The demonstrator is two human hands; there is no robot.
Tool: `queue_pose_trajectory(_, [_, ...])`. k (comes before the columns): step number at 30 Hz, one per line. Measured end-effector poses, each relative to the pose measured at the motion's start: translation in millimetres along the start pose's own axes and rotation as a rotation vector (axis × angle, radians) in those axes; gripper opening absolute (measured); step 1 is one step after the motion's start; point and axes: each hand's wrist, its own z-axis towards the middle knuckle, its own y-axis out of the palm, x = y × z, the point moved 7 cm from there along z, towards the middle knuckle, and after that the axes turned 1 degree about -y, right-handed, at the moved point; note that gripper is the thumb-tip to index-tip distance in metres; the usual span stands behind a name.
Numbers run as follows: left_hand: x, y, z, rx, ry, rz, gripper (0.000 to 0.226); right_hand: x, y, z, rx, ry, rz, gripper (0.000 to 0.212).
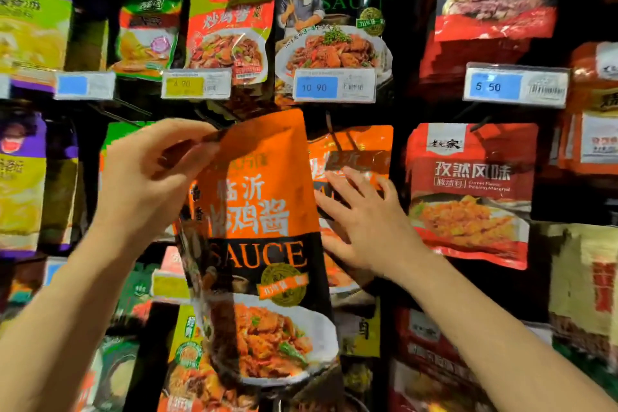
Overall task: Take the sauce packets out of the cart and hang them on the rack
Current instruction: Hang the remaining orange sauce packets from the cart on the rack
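1. Orange sauce packet (261, 211) held up in front of the rack (334, 130), top corner pinched between thumb and fingers of the left hand (150, 177); not yet hung.
2. Hanging step in hand, by the look of it: matching orange packets (354, 157) already on the hook just right and farther back.
3. Next move, most likely: top edge to be lined up with that hook and slid on; hang hole not discernible.
4. Right hand (364, 224) flat, fingers spread, pressing the hung packets.
5. Both forearms raised from the near edge; cart out of view.
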Motion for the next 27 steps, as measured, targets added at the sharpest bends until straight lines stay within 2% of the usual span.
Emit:
queue_pose_trajectory(2, [6.6,1.5,-0.3,-0.033,0.044,0.077,0.012,-4.5,20.5,14.3,-0.174,0.028,-0.073,0.067])
queue_pose_trajectory(4, [12.1,3.9,-1.5,-0.054,0.089,0.160,0.015,2.2,43.8,20.4,-0.313,0.100,-0.045,0.074])
queue_pose_trajectory(7, [3.7,-3.6,-1.7,-0.042,0.069,0.212,0.013,15.0,74.8,20.9,-0.429,0.185,0.018,0.085])
queue_pose_trajectory(11, [-13.5,-20.7,-6.1,-0.048,-0.016,0.240,0.015,29.2,115.4,23.4,-0.550,0.207,-0.027,0.093])
queue_pose_trajectory(14, [-2.8,-17.2,-10.6,-0.075,0.030,0.291,0.014,32.2,126.4,35.1,-0.534,0.234,-0.055,0.094])
queue_pose_trajectory(16, [2.2,-8.0,-13.6,-0.103,0.037,0.321,0.013,28.1,136.0,36.3,-0.521,0.281,0.020,0.093])
queue_pose_trajectory(18, [3.9,0.2,-17.7,-0.138,0.041,0.365,0.020,24.6,142.7,31.8,-0.510,0.321,0.093,0.093])
queue_pose_trajectory(21, [4.5,3.5,-21.7,-0.174,0.049,0.411,0.032,27.9,138.8,30.7,-0.493,0.280,0.027,0.092])
queue_pose_trajectory(23, [1.9,1.6,-21.9,-0.171,0.035,0.407,0.033,32.6,127.8,32.0,-0.495,0.292,0.090,0.085])
queue_pose_trajectory(25, [0.4,0.5,-20.3,-0.155,0.013,0.386,0.026,34.1,99.9,35.0,-0.342,0.379,0.405,0.062])
queue_pose_trajectory(27, [3.0,1.1,-17.8,-0.139,0.004,0.367,0.022,33.8,57.7,28.9,-0.041,0.535,0.885,0.041])
